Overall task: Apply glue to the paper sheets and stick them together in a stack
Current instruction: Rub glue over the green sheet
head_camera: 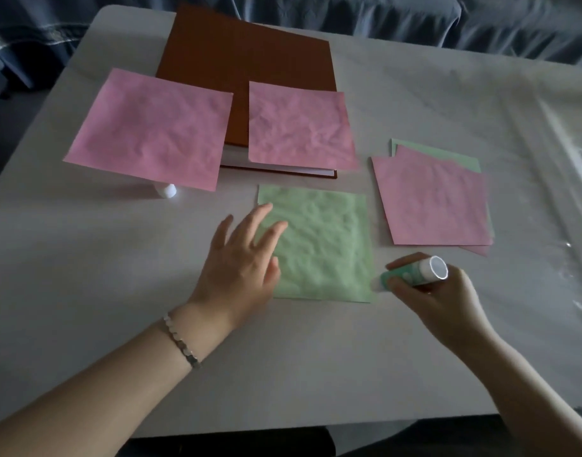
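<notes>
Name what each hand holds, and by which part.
The glue stick, with the grip of the right hand round its barrel; the left hand holds nothing.

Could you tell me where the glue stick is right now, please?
In the head view, the right hand grips the glue stick at the lower-right corner of the green sheet, below the pink-topped stack.

Brown book (246,57) on white table (85,258)

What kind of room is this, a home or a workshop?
Probably a home living room: what looks like a dark blue fabric-covered sofa stands behind the white table, which bears a brown hardcover book.
</notes>
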Motion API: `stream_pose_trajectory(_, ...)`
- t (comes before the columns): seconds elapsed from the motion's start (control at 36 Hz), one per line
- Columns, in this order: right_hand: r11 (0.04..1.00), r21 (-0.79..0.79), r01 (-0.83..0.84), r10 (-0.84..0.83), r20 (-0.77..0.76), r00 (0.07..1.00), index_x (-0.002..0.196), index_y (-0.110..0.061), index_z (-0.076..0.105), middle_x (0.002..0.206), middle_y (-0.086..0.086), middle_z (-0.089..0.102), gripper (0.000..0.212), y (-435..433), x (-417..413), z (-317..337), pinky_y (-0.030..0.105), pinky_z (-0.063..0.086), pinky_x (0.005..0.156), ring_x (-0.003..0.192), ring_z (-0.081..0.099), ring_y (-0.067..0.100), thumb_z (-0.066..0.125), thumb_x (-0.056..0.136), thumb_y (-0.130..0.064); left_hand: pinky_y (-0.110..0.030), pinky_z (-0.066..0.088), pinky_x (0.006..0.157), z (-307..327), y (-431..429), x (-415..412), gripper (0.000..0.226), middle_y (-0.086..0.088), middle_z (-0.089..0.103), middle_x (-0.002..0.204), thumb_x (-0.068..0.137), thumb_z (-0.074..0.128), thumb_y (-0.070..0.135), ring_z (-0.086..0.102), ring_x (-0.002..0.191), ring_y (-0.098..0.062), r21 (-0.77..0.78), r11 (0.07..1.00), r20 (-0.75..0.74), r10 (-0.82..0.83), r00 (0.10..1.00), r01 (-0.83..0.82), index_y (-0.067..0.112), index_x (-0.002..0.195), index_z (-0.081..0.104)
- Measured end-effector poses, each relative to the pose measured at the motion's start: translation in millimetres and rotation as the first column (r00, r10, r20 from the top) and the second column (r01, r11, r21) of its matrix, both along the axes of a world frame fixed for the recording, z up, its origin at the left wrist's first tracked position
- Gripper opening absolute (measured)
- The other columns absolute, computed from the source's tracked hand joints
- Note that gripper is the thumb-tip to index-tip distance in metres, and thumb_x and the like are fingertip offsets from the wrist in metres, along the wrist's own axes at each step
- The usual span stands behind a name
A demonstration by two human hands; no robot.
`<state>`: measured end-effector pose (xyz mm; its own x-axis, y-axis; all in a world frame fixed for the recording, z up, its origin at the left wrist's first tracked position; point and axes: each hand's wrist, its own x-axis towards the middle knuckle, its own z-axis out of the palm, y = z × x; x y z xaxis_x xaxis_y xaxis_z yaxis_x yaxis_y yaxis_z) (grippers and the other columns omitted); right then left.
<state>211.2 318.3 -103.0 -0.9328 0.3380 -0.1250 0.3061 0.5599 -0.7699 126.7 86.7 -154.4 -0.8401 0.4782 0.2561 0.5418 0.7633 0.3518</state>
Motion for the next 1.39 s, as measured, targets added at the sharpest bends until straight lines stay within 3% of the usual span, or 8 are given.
stream_pose_trajectory(0.08, 1.000, -0.011, -0.020, 0.020, 0.017, 1.000, 0.068, -0.032, 0.064, 0.046, -0.012, 0.054, 0.015, -3, -4, -4, 0.011, 0.031, 0.040, 0.038, 0.041, 0.004, 0.072, 0.068, -0.020, -0.044, 0.029, 0.104, 0, 13, 15, 0.045, -0.016, 0.053, 0.132, 0.081, 0.040, 0.018, 0.043, 0.122, -0.024, 0.031, 0.995, -0.062, -0.094, 0.994, 0.096, 0.002, 0.118, 0.060)
stream_pose_trajectory(0.22, 0.999, -0.022, -0.032, 0.032, 0.032, 0.999, 0.070, -0.029, 0.065, 0.049, -0.004, 0.052, 0.017, -6, -6, -5, 0.013, 0.031, 0.039, 0.038, 0.038, 0.006, 0.069, 0.072, -0.012, -0.036, 0.033, 0.101, -11, 32, 48, 0.044, -0.013, 0.062, 0.121, 0.079, 0.041, 0.015, 0.058, 0.108, -0.026, -0.013, 0.937, -0.039, -0.350, 0.936, 0.350, 0.000, 0.112, 0.065)
stream_pose_trajectory(0.36, 1.000, -0.011, -0.029, 0.029, 0.056, 0.998, 0.070, -0.028, 0.065, 0.048, -0.006, 0.052, 0.014, -9, -7, -7, 0.012, 0.031, 0.038, 0.037, 0.037, 0.005, 0.070, 0.070, -0.015, -0.030, 0.032, 0.101, -17, 38, 57, 0.042, -0.007, 0.062, 0.120, 0.086, 0.041, 0.020, 0.050, 0.112, -0.020, -0.030, 0.880, 0.043, -0.473, 0.880, 0.474, 0.004, 0.119, 0.062)
stream_pose_trajectory(0.58, 0.999, 0.025, -0.045, 0.044, 0.054, 0.998, 0.073, -0.023, 0.065, 0.041, -0.012, 0.047, 0.011, -16, -3, -10, 0.009, 0.031, 0.039, 0.038, 0.039, 0.006, 0.070, 0.070, -0.013, -0.031, 0.032, 0.100, -21, 43, 56, 0.041, -0.007, 0.062, 0.120, 0.087, 0.045, 0.023, 0.048, 0.110, -0.020, -0.053, 0.845, -0.036, -0.534, 0.845, 0.532, 0.004, 0.119, 0.062)
stream_pose_trajectory(0.86, 0.996, 0.071, -0.058, 0.055, 0.039, 0.998, 0.073, -0.024, 0.065, 0.041, -0.012, 0.049, 0.013, -15, -3, -12, 0.009, 0.032, 0.042, 0.040, 0.042, 0.005, 0.069, 0.071, -0.012, -0.029, 0.038, 0.093, -18, 43, 56, 0.038, -0.005, 0.065, 0.117, 0.085, 0.046, 0.021, 0.056, 0.102, -0.017, -0.002, 0.823, 0.026, -0.568, 0.823, 0.568, 0.006, 0.114, 0.066)
stream_pose_trajectory(1.14, 0.984, 0.173, -0.030, 0.037, -0.035, 0.999, 0.076, -0.024, 0.065, 0.056, 0.000, 0.058, 0.009, -8, -46, -15, 0.008, 0.037, 0.049, 0.051, 0.050, 0.005, 0.071, 0.073, -0.018, -0.031, 0.041, 0.089, -17, 43, 54, 0.034, -0.007, 0.066, 0.115, 0.082, 0.047, 0.018, 0.061, 0.099, -0.019, 0.055, 0.815, 0.037, -0.579, 0.815, 0.577, 0.007, 0.107, 0.068)
stream_pose_trajectory(1.28, 0.980, 0.198, 0.002, 0.010, -0.060, 0.998, 0.081, -0.021, 0.067, 0.057, -0.004, 0.057, 0.007, -6, -70, -18, 0.009, 0.037, 0.049, 0.051, 0.050, 0.007, 0.069, 0.075, -0.021, -0.031, 0.040, 0.088, -18, 43, 55, 0.033, -0.006, 0.065, 0.116, 0.082, 0.048, 0.017, 0.061, 0.098, -0.021, 0.064, 0.823, 0.044, -0.567, 0.823, 0.564, 0.007, 0.108, 0.067)
stream_pose_trajectory(1.39, 0.988, 0.124, 0.089, -0.073, -0.134, 0.988, 0.081, -0.024, 0.067, 0.063, -0.004, 0.060, 0.008, -5, -74, -18, 0.009, 0.039, 0.050, 0.055, 0.051, 0.010, 0.070, 0.075, -0.020, -0.031, 0.040, 0.087, -18, 44, 57, 0.033, -0.006, 0.064, 0.116, 0.081, 0.051, 0.017, 0.060, 0.099, -0.020, 0.023, 0.830, -0.003, -0.557, 0.830, 0.557, 0.008, 0.108, 0.066)
